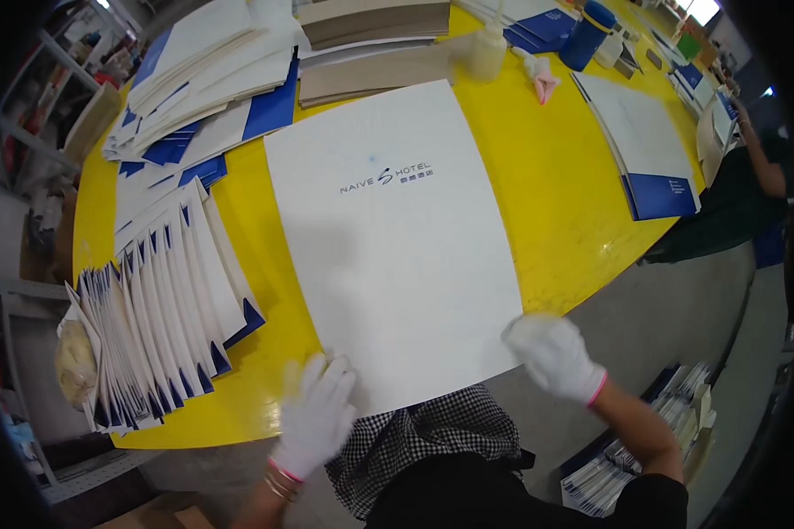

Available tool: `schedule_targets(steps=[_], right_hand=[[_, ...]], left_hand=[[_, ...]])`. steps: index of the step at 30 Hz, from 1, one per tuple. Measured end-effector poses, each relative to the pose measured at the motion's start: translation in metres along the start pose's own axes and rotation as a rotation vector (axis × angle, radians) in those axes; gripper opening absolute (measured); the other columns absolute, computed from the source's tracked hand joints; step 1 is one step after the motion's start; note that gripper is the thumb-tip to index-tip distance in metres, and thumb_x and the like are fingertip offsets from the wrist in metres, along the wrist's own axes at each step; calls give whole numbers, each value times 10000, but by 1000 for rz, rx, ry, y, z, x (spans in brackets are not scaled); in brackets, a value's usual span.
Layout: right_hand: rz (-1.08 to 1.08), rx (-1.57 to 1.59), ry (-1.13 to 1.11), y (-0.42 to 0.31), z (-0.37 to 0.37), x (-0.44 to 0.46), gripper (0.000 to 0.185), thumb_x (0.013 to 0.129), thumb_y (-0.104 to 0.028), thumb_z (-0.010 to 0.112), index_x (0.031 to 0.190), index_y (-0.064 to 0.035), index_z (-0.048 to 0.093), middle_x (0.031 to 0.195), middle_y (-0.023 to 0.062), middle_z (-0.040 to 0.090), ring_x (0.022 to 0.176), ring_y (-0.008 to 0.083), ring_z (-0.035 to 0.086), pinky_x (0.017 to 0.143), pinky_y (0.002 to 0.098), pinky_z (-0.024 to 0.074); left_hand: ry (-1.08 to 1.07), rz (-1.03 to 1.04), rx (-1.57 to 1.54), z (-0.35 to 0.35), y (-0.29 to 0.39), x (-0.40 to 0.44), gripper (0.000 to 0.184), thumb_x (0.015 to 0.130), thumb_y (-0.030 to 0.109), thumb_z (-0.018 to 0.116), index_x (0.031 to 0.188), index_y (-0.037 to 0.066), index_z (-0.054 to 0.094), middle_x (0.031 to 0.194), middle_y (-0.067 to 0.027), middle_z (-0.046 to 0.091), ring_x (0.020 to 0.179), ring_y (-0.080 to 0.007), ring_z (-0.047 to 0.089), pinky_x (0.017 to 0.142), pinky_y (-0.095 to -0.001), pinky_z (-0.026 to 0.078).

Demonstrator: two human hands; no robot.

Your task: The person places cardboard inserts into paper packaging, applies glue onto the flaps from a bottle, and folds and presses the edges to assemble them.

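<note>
1 left hand (316, 414) splayed, grip released; right hand (554, 357) curled beside paper (406, 282), grip unclear.

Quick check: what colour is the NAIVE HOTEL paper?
The paper is white; the head view, the only one, shows it.

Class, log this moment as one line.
white paper: logo up on table | left hand: at left edge | right hand: at right edge

Smooth, seemingly matt paper sheet (406, 282); glossy table (547, 203).
</note>
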State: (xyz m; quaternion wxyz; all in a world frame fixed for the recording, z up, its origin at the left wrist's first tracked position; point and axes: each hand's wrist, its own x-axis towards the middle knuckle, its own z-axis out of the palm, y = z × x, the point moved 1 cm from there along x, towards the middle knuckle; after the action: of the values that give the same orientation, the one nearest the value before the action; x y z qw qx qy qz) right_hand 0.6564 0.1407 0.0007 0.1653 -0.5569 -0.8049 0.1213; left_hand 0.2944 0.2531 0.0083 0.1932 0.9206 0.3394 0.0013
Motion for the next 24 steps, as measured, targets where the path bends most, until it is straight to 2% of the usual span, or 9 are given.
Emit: schedule_targets(steps=[2,3,5,6,10,12,16,18,24], right_hand=[[-99,-256,120,23,-27,30,360,744,-112,630,1090,-21,591,1147,143,572,1085,309,578,909,404,498],[-201,-398,159,29,-35,45,369,745,-126,633,1098,-22,593,1164,145,571,1099,311,574,916,405,498],[-239,-359,94,35,-37,62,386,749,-129,630,1118,-20,594,1193,143,567,1105,306,573,915,404,502],[-275,-307,28,38,-36,65,404,752,-131,626,1138,-18,595,1223,140,562,1112,301,573,914,402,507],[-271,-166,-33,47,-20,43,428,739,-152,641,1141,-12,600,1217,127,575,1092,287,580,896,383,515],[-230,-114,74,45,-12,38,411,732,-150,649,1115,-4,614,1173,118,598,1069,286,589,894,383,509],[-180,-122,84,47,-5,32,367,727,-155,667,1071,-31,641,1122,96,616,1044,282,597,871,385,507],[-127,-116,171,49,-1,28,325,725,-156,674,1037,-68,658,1047,64,612,992,269,599,829,383,503],[-111,-137,199,42,-9,33,286,676,-179,709,947,-105,654,929,51,589,881,263,581,747,384,464]], left_hand=[[91,360,361,-10,-31,16,423,865,222,579,1189,-37,494,1355,-214,466,1268,-428,426,1060,-595,320],[103,360,357,-14,-35,32,423,865,222,579,1189,-37,494,1355,-214,466,1268,-428,426,1060,-595,320],[214,277,104,-25,-44,64,336,855,128,554,1154,-19,507,1335,-215,488,1247,-420,463,1042,-564,373],[274,402,151,-29,-43,71,363,825,153,573,1148,-3,521,1343,-212,494,1241,-437,476,1037,-535,394],[83,436,57,-18,-32,47,396,808,149,566,1173,0,533,1352,-216,497,1248,-426,484,1051,-536,376],[73,263,56,-12,-16,39,470,789,144,560,1237,6,520,1369,-205,492,1258,-396,485,1057,-547,357],[68,164,209,-7,-6,31,467,791,142,573,1246,41,550,1324,-158,520,1208,-346,520,1046,-549,355],[246,115,301,-3,-5,22,378,775,147,606,1147,83,627,1189,-83,572,1094,-281,556,1029,-523,363],[451,5,289,9,0,6,207,740,146,648,945,152,676,932,11,578,908,-178,565,967,-446,392]])
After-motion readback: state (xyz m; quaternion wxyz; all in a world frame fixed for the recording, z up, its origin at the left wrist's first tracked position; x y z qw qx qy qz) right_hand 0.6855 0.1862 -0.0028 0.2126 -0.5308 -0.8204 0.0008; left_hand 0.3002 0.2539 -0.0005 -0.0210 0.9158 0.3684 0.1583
